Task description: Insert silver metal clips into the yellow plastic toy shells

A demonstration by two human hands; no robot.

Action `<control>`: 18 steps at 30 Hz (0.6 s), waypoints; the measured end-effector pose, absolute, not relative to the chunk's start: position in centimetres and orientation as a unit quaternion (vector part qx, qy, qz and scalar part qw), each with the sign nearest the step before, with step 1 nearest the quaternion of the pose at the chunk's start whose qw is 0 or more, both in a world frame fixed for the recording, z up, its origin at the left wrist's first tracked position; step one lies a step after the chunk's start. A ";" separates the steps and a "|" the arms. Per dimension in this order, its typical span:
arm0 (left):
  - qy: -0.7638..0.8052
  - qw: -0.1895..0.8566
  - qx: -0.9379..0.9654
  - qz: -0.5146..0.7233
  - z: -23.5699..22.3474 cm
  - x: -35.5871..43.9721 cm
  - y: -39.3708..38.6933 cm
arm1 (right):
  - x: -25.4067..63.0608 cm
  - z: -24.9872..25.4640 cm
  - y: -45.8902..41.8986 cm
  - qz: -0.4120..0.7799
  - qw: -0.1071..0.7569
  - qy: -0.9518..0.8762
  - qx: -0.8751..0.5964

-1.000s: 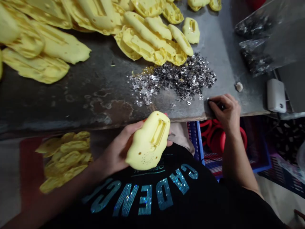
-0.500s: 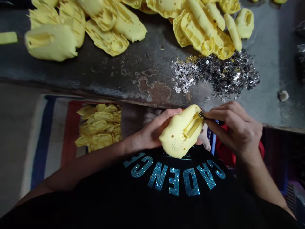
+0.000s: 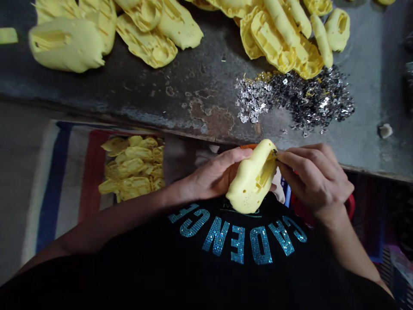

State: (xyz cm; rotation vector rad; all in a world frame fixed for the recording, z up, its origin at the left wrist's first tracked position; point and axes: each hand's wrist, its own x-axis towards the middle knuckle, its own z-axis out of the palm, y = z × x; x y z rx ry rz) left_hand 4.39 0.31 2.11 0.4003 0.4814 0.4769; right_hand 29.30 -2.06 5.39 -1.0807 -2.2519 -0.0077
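Near six o'clock, below the worktop edge (image 3: 129,122) | we held a yellow moulded shell (image 3: 253,178) in our left grip (image 3: 219,172) | our right grip (image 3: 312,176) pinched narrow at its slot

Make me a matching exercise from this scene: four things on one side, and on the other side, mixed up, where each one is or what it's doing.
Things:
1. left hand
2. right hand
3. silver bits
4. small yellow shells

Places or states:
A. on the striped cloth
B. on the metal table
C. cradling a yellow shell
D. pinching a tiny dark piece

Pairs: 1C, 2D, 3B, 4A
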 end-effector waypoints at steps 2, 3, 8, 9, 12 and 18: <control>0.232 0.923 0.196 0.234 2.0 4.5 0.3 | 29.3 5.2 -2.2 -0.001 0.316 -0.855 -0.411; 0.234 0.923 0.195 0.235 2.0 4.5 0.3 | 29.3 5.1 -2.3 -0.001 0.316 -0.855 -0.412; 0.225 0.931 0.187 0.216 2.1 4.6 0.4 | 29.5 4.6 -2.3 0.021 0.337 -0.844 -0.417; 0.229 0.931 0.187 0.215 2.1 4.5 0.4 | 29.5 4.6 -2.3 0.028 0.346 -0.840 -0.418; 0.235 0.927 0.185 0.224 2.1 4.5 0.5 | 29.4 4.6 -2.4 0.037 0.362 -0.830 -0.424; 0.242 0.918 0.191 0.249 1.9 4.8 0.3 | 29.2 5.3 -2.0 0.083 0.364 -0.815 -0.444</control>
